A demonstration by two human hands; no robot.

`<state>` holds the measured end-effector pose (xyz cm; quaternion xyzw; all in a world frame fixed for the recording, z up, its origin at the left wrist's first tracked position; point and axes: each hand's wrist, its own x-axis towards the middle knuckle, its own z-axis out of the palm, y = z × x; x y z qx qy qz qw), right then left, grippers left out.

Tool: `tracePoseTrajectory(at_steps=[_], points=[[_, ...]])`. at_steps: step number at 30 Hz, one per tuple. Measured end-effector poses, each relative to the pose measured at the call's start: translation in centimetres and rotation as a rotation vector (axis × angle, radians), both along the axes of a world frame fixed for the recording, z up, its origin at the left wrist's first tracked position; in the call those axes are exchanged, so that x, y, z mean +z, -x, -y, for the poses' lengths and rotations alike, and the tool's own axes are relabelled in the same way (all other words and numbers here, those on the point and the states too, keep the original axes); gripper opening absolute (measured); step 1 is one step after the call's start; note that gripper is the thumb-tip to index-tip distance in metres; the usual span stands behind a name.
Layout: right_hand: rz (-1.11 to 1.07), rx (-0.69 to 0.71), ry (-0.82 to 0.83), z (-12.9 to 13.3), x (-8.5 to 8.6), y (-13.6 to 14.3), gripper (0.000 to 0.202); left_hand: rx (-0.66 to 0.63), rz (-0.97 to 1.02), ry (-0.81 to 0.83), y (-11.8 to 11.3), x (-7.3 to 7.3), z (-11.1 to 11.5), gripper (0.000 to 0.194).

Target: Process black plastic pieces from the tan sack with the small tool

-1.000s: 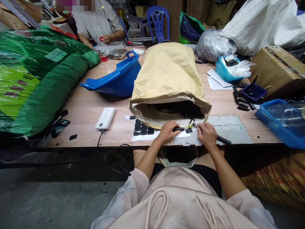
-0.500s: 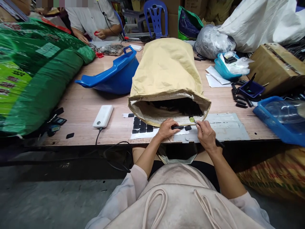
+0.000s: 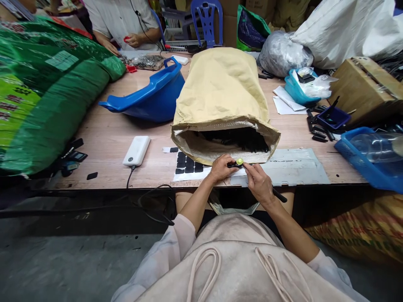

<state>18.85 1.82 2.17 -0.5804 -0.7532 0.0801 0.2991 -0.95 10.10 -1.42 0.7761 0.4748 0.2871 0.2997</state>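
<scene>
My left hand (image 3: 221,168) is closed on a small black slender part (image 3: 232,165) just in front of the yellow sack's mouth. Between the fingers of my right hand (image 3: 259,183) is a black-handled tool (image 3: 279,195); its round yellow-green end meets or overlaps the black part, and I cannot tell which. The tool's handle sticks out below my right palm. The yellow sack (image 3: 222,84) lies on its side, mouth toward me, with black pieces (image 3: 239,139) inside. Left of my left hand, a white sheet with rounded black stickers (image 3: 189,164) lies on the table.
A white power bank (image 3: 136,151) with a cable lies left. A blue basin (image 3: 151,98) tilts beside the sack. Green bags (image 3: 59,96) fill the left side. A grey board (image 3: 302,166), a blue tray (image 3: 359,167) and a cardboard box (image 3: 362,92) are right. Across the table sits a person (image 3: 124,25).
My right hand has moved left, carrying the tool's yellow-green end from beside the black part to over it. My left hand has stayed nearly still.
</scene>
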Motion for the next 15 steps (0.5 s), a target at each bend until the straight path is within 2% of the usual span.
tracePoseTrajectory(at_steps=[7, 15], points=[[0.105, 0.004, -0.032, 0.2, -0.5, 0.4, 0.041, 0.007, 0.009, 0.003, 0.0, 0.1, 0.1, 0.013], [0.005, -0.082, -0.074, 0.0, -0.1, -0.8, 0.039, 0.001, 0.018, -0.001, -0.1, 0.0, 0.0, 0.011]])
